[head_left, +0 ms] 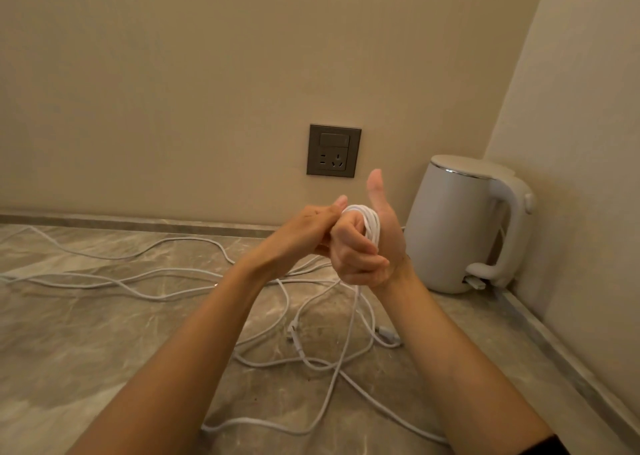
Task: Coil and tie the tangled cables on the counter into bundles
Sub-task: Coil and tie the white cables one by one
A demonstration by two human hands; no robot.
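Judged at an early stage: found a small white coil (369,221) wound round the curled right grip (360,250), thumb raised, with the left grip (308,233) pinching its strand; noted remaining cables (298,347) loose and tangled on the bench (86,333), nothing tied.

White kettle (460,226) stands near wall socket (333,150).

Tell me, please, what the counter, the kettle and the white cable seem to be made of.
Counter: likely polished stone or marble-look slab, grey-brown veining with soft sheen.
Kettle: seemingly matte white plastic shell, with a thin shiny metal-looking ring under the lid.
White cable: probably smooth rubbery plastic sheath; it bends in tight loops.
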